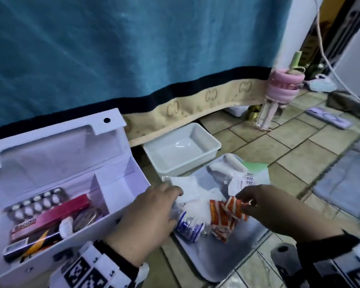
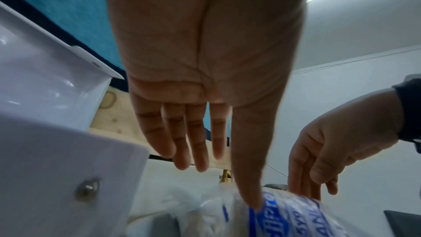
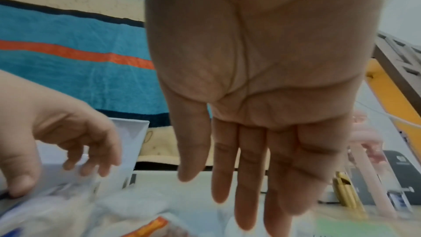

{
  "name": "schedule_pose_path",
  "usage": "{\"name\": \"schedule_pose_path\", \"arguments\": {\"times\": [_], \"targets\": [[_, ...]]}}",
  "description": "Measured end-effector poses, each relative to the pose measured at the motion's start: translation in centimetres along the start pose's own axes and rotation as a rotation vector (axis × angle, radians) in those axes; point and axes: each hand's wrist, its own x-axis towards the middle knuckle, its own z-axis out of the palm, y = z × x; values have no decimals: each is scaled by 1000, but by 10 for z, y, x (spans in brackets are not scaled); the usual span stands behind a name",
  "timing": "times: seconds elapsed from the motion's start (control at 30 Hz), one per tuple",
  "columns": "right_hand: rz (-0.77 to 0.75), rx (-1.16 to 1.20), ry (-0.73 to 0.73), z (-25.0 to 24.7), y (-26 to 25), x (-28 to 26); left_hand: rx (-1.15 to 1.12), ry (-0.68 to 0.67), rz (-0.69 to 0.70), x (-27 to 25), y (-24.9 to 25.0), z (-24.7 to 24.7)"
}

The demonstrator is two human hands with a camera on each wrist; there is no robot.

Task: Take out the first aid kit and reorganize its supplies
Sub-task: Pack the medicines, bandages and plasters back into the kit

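The white first aid box (image 1: 121, 183) stands open on the floor at the left, holding blister packs (image 1: 35, 202), a red carton (image 1: 50, 217) and small items. Beside it, a metal tray (image 1: 233, 256) carries a blue-and-white wrapped bandage roll (image 1: 188, 227), orange sachets (image 1: 224, 217) and white gauze packets (image 1: 187, 183). My left hand (image 1: 170, 196) hovers over the tray's left side with fingers straight. In the left wrist view its thumb tip touches the bandage roll (image 2: 291, 219). My right hand (image 1: 249, 198) hangs above the orange sachets (image 3: 150, 226), fingers straight and holding nothing.
An empty white plastic tub (image 1: 214, 142) sits behind the tray against a blue blanket (image 1: 133, 48) hanging from a bed. A pink stand (image 1: 279, 88) and cables are at the back right. A dark roll (image 1: 283, 252) lies on the tiled floor near my right wrist.
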Motion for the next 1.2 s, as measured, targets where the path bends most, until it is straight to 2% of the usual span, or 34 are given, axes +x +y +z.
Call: {"name": "schedule_pose_path", "arguments": {"times": [0.17, 0.33, 0.47, 0.53, 0.63, 0.7, 0.73, 0.8, 0.87, 0.97, 1.1, 1.2], "targets": [[-37, 97, 89, 18, -3, -1, 116, -124, 109, 5, 13, 12], [-76, 175, 138, 21, -12, 3, 185, -69, 85, 4, 23, 16], [-109, 208, 151, 18, -20, 8, 61, -21, 45, -4, 24, 3], [-117, 234, 168, 17, -24, 11, -47, 59, -20, -11, 20, -12], [-137, 261, 201, 16, -30, 15, -152, 298, -148, -21, 6, -34], [-153, 276, 217, 15, -33, 17, -149, 438, -254, -24, -11, -43], [-163, 286, 224, 15, -34, 18, -126, 457, -312, -25, -19, -46], [-180, 309, 239, 15, -36, 20, -51, 409, -399, -23, -36, -45], [-186, 323, 254, 15, -37, 21, 37, 306, -447, -18, -45, -38], [-181, 329, 247, 17, -38, 23, 65, 199, -473, -12, -51, -25], [-169, 340, 252, 19, -36, 24, -31, 142, -485, -11, -62, -21], [-155, 332, 261, 19, -33, 24, 13, 89, -460, -11, -67, -19]]}}
